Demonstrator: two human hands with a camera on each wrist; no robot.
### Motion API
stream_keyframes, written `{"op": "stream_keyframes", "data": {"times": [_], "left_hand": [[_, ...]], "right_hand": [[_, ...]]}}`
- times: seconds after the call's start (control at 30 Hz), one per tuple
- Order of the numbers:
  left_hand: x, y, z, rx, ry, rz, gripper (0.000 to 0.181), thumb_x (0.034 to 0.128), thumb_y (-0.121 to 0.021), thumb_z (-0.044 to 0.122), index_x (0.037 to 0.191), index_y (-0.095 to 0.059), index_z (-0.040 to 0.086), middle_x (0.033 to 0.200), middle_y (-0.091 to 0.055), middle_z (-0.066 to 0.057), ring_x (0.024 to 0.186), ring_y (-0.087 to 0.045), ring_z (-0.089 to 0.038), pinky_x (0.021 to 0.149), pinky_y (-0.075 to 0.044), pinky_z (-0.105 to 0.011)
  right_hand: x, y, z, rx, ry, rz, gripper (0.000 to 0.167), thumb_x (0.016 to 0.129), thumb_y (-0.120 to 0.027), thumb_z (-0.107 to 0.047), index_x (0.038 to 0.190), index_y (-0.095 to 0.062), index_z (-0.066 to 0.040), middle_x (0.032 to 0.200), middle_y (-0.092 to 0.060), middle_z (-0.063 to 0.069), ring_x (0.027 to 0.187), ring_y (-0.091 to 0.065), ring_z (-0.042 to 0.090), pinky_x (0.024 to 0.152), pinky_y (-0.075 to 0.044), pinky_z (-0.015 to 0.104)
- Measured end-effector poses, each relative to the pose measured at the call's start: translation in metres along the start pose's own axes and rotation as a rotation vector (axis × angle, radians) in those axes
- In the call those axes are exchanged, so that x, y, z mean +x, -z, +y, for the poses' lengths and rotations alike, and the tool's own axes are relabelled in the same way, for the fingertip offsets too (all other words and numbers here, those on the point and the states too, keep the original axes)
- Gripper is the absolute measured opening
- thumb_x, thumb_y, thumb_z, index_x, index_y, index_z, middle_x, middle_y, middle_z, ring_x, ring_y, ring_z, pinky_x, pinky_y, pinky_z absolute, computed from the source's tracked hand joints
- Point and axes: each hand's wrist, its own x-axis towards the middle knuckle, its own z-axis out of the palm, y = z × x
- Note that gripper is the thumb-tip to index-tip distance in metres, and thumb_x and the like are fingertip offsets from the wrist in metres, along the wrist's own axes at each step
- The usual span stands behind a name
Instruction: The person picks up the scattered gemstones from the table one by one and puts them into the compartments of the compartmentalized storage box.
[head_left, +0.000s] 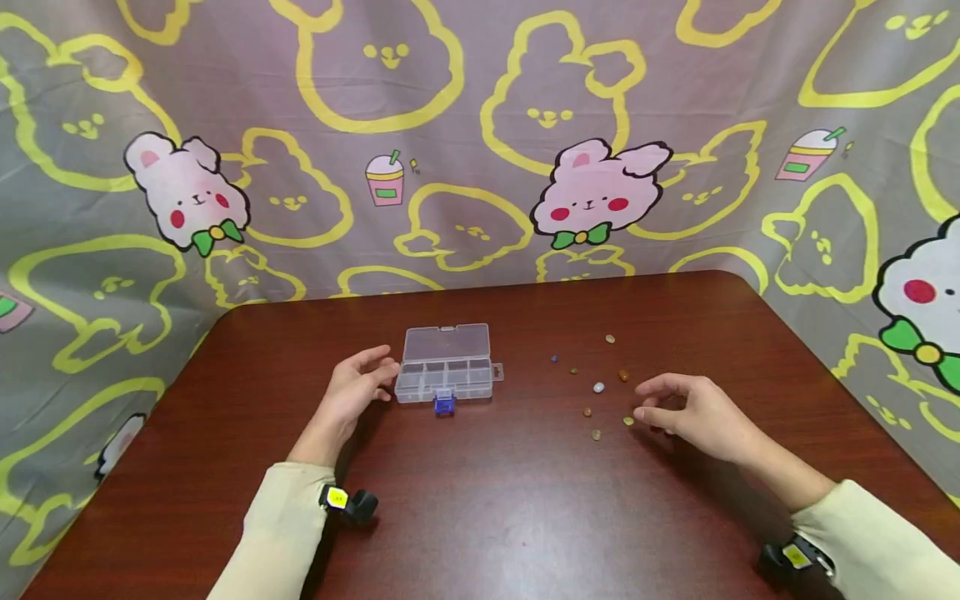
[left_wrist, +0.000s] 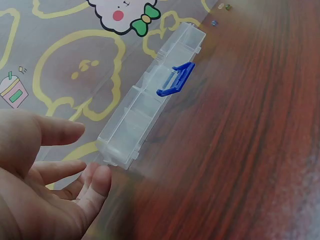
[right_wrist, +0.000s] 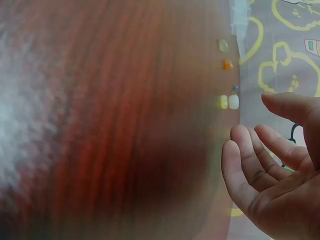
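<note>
A clear plastic compartment box [head_left: 444, 367] stands with its lid raised, its blue latch [head_left: 445, 404] hanging at the front. My left hand [head_left: 352, 392] is at the box's left end, fingers loosely bent and holding nothing; whether a fingertip touches it I cannot tell. In the left wrist view the compartments of the box [left_wrist: 150, 100] look bare. Several small stones lie scattered to the right of the box, among them a white one [head_left: 598, 387], an orange-brown one [head_left: 623, 376] and a yellowish one [head_left: 628, 421]. Beside them hovers my right hand [head_left: 697, 417], fingers relaxed and nothing between them.
The brown wooden table [head_left: 480, 500] reaches back to a patterned cloth [head_left: 465, 100] that hangs behind and along both sides. A tiny blue stone [head_left: 554, 358] lies nearest the box, and a pale one [head_left: 610, 339] lies farthest back.
</note>
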Motion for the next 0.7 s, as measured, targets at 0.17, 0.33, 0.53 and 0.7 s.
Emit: {"op": "stream_keyframes", "data": {"times": [0.17, 0.33, 0.53, 0.7], "left_hand": [[0.001, -0.002, 0.0, 0.005, -0.016, -0.006, 0.051, 0.0952, -0.062, 0.001, 0.143, -0.046, -0.011, 0.131, -0.053, -0.031, 0.073, -0.057, -0.01, 0.058, -0.051, -0.021], [0.002, -0.003, -0.002, 0.032, -0.034, -0.014, 0.051, 0.0934, -0.062, -0.003, 0.141, -0.048, -0.011, 0.13, -0.055, -0.031, 0.075, -0.058, -0.011, 0.06, -0.052, -0.022], [0.002, -0.004, -0.007, 0.033, -0.054, -0.033, 0.05, 0.0916, -0.061, -0.008, 0.14, -0.049, -0.013, 0.127, -0.057, -0.033, 0.078, -0.06, -0.01, 0.062, -0.052, -0.021], [0.001, -0.006, -0.01, 0.036, -0.066, -0.045, 0.049, 0.0906, -0.06, -0.01, 0.139, -0.05, -0.013, 0.127, -0.057, -0.033, 0.08, -0.06, -0.01, 0.064, -0.052, -0.021]], "right_hand": [[0.001, -0.005, 0.002, -0.015, -0.007, -0.023, 0.029, 0.086, -0.08, -0.015, 0.11, -0.07, -0.002, 0.084, -0.065, 0.004, 0.059, -0.058, 0.016, 0.053, -0.047, 0.028], [0.003, -0.006, 0.0, -0.049, -0.011, -0.039, 0.025, 0.085, -0.08, -0.014, 0.107, -0.072, -0.003, 0.082, -0.064, 0.002, 0.061, -0.057, 0.014, 0.055, -0.046, 0.026], [0.005, -0.009, 0.001, -0.048, -0.017, -0.076, 0.024, 0.085, -0.08, -0.012, 0.106, -0.072, -0.003, 0.081, -0.064, 0.002, 0.061, -0.059, 0.014, 0.054, -0.048, 0.026], [0.007, -0.009, 0.004, -0.04, -0.004, -0.082, 0.024, 0.084, -0.08, -0.01, 0.105, -0.073, -0.002, 0.082, -0.065, 0.002, 0.067, -0.059, 0.012, 0.056, -0.049, 0.025]]}}
